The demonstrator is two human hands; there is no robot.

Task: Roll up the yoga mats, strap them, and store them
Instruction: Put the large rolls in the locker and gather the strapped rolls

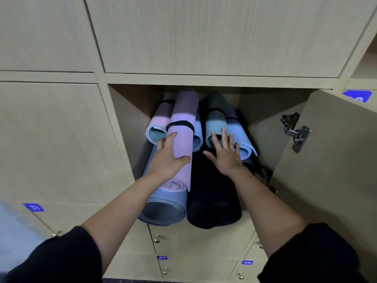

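Sleeves (51,260), left grip (169,160) round pink mat (183,139), right grip (226,156) touching teal mat (216,123)

The far end of the black mat (212,190) was buried under the rolls stacked above it, and their own far ends were lost in shadow at the back of the cubby (126,119), toward twelve o'clock. Part of the pink mat (184,144) was covered by the left hand (169,160). The open end of the teal mat (216,121) was half hidden behind the fingers of the right hand (226,158). The lower hinge (265,176), at four o'clock from that hand, was largely masked by the forearm and darkness. The door (326,160) was cut off at the three o'clock edge. The number on the blue label (357,96) at two o'clock could not be read. A pale blur (12,227) at eight o'clock could not be identified. The left sleeve (51,258) and right sleeve (310,254) were cropped at six o'clock.
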